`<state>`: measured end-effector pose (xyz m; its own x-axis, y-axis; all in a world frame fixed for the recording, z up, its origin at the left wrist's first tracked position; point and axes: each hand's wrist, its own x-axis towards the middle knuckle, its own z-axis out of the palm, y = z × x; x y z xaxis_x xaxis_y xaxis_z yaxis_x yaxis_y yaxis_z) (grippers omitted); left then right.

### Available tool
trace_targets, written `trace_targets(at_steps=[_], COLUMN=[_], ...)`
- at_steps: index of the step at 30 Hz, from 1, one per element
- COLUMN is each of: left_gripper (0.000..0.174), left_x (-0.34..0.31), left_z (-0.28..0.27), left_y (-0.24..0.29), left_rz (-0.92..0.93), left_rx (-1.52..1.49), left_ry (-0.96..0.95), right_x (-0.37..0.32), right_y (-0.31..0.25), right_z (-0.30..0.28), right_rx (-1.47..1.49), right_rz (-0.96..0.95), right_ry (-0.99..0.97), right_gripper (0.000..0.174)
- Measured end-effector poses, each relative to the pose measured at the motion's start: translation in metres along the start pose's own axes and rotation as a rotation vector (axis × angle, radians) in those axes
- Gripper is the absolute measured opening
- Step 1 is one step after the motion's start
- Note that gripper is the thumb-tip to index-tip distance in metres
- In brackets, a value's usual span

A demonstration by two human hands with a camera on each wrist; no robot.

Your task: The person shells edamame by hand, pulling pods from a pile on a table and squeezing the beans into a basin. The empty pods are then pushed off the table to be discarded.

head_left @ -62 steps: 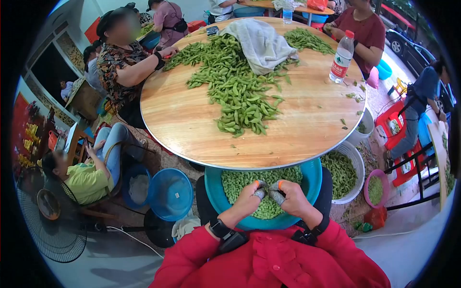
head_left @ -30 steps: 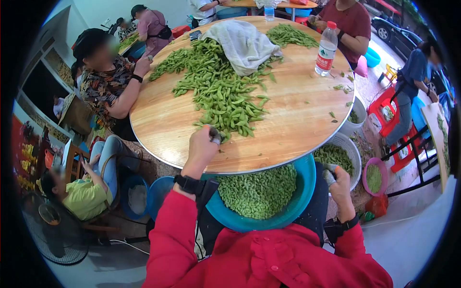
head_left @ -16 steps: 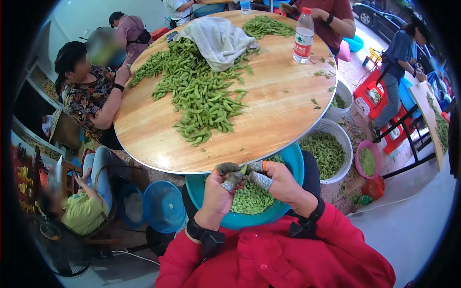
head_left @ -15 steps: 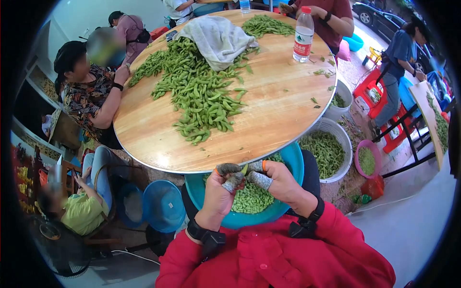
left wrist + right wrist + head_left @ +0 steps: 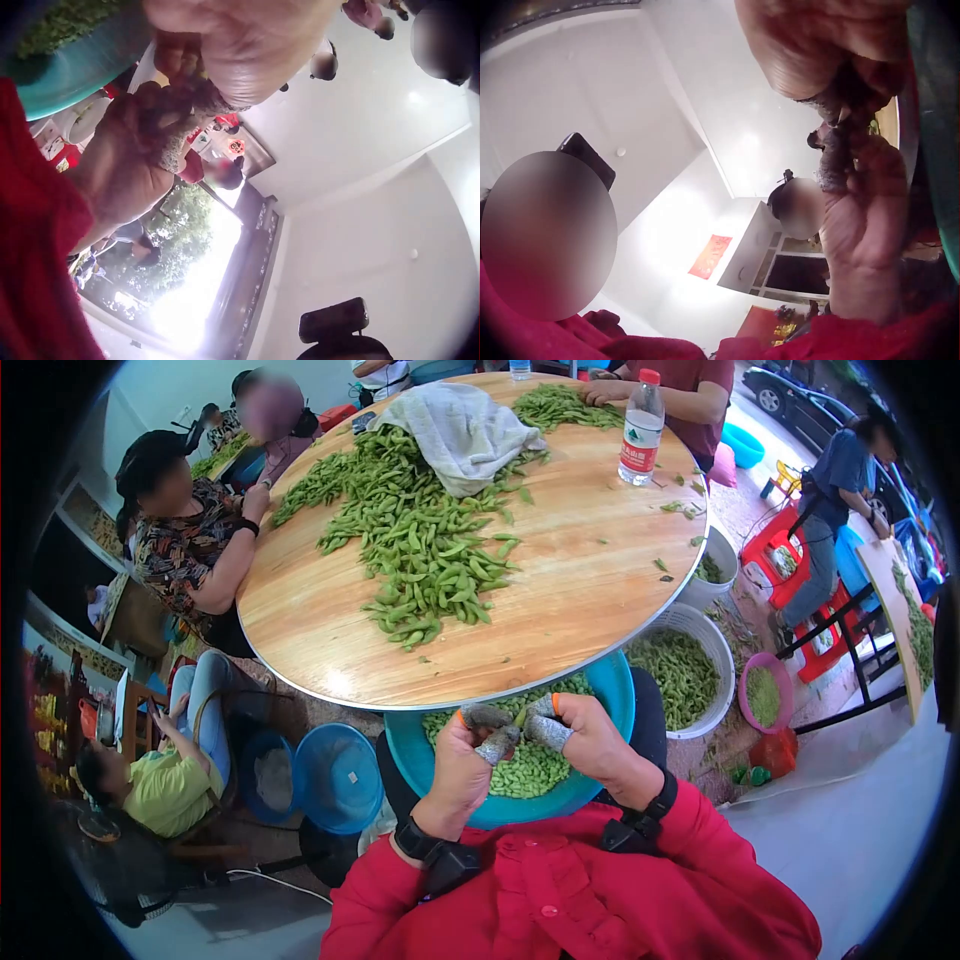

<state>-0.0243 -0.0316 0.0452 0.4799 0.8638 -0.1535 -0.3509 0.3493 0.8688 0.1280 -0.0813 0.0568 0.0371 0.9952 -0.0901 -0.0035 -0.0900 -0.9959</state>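
the round, pale wooden table (image 5: 580, 540) with a thin metal rim is the largest thing, spreading across the far side of the scene. a wide heap of green bean pods (image 5: 430, 550) lies on its left half, trailing towards the near edge, and a crumpled off-white cloth (image 5: 460, 435) covers part of the heap's far end. the round teal plastic basin (image 5: 405, 760) sits near, partly under the table's near edge, and holds many loose pale green beans (image 5: 530, 772). to the right of it stands a round white plastic basket (image 5: 722, 660) with more pods inside, and to the left a round blue plastic basin (image 5: 340, 780). the left hand (image 5: 458, 770) and the right hand (image 5: 605, 750) meet over the teal basin, their fingers bent inward (both wear grey finger coverings (image 5: 548, 724), with orange at the edges). a clear plastic bottle (image 5: 641, 435) with a red cap and red label stands on the table's far right. smallest is the small green pod (image 5: 521, 715), between the two hands and above the beans; the fingers of each hand are closed in a pinch on it, though the wrist views leave their exact contact in shadow.
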Motion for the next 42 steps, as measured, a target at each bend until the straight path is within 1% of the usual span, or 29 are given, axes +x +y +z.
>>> trace_targets(at_steps=[4,5,8,11,13,14,16,17,19,20,23,25,26,29,30,33,34,37,38,41,42], left_gripper=[0.019,0.02,0.019,0.019,0.017,0.017,0.021,0.023,0.025,0.026,0.026,0.025,0.025,0.024,0.018,0.009,0.006,0.013,0.011,0.011,0.01], left_x=[0.003,0.003,-0.002,0.0,-0.001,-0.001,0.0,0.0,0.0,0.0,-0.002,-0.003,-0.004,0.0,0.001,-0.004,-0.005,-0.002,-0.002,-0.002,-0.001], left_z=[-0.008,-0.009,0.0,-0.009,-0.01,-0.01,-0.014,-0.015,-0.013,-0.013,-0.003,-0.002,-0.003,-0.01,-0.011,-0.007,-0.007,-0.005,-0.005,-0.009,-0.013], left_y=[-0.008,-0.01,0.005,0.007,0.006,0.006,-0.001,-0.003,-0.006,-0.006,0.003,0.009,0.01,0.003,-0.002,-0.01,-0.007,-0.002,0.0,0.0,-0.007], left_rz=[0.001,0.006,0.382,0.667,0.683,0.692,0.688,0.683,0.737,0.764,0.728,0.74,0.745,0.772,0.781,0.517,0.363,0.091,0.041,-0.08,-0.052], left_rx=[0.068,0.088,0.894,1.387,1.411,1.423,1.29,1.224,1.186,1.167,1.289,1.431,1.503,1.403,1.302,1.037,0.904,0.526,0.508,0.481,0.479], left_ry=[-0.004,-0.004,-0.003,-0.159,-0.18,-0.191,-0.191,-0.189,-0.157,-0.141,-0.12,-0.175,-0.201,-0.192,-0.17,-0.046,-0.05,-0.083,-0.092,-0.065,-0.062], right_x=[0.006,0.006,0.008,0.005,0.005,0.005,0.003,0.002,0.001,0.002,0.004,0.003,0.003,0.002,0.0,0.0,0.0,0.002,0.004,0.005,0.006], right_y=[0.014,0.018,0.025,0.026,0.025,0.023,0.019,0.018,0.015,0.018,0.023,0.02,0.02,0.013,0.009,0.016,0.014,0.019,0.017,0.023,0.026], right_z=[0.007,0.008,0.009,0.008,0.007,0.006,0.006,0.007,0.01,0.01,0.006,0.007,0.006,0.009,0.007,0.006,0.007,0.008,0.008,0.009,0.01], right_rx=[0.04,0.036,0.028,0.028,0.028,0.044,0.077,0.104,0.157,0.147,0.122,0.113,0.05,0.161,0.122,0.168,0.196,0.066,-0.063,-0.351,-0.406], right_rz=[-0.056,-0.037,0.001,0.011,0.022,-0.017,-0.094,-0.135,-0.22,-0.189,-0.128,-0.118,-0.108,-0.174,-0.202,-0.178,-0.19,-0.221,-0.302,-0.421,-0.439], right_ry=[0.089,0.098,0.113,0.09,0.044,0.025,-0.009,0.007,0.036,0.032,0.027,0.034,0.014,0.007,-0.008,-0.027,-0.027,0.042,0.086,0.092,0.066], right_gripper=[0.01,0.01,0.009,0.007,0.008,0.008,0.009,0.009,0.008,0.008,0.007,0.007,0.007,0.007,0.008,0.008,0.007,0.007,0.007,0.008,0.01])
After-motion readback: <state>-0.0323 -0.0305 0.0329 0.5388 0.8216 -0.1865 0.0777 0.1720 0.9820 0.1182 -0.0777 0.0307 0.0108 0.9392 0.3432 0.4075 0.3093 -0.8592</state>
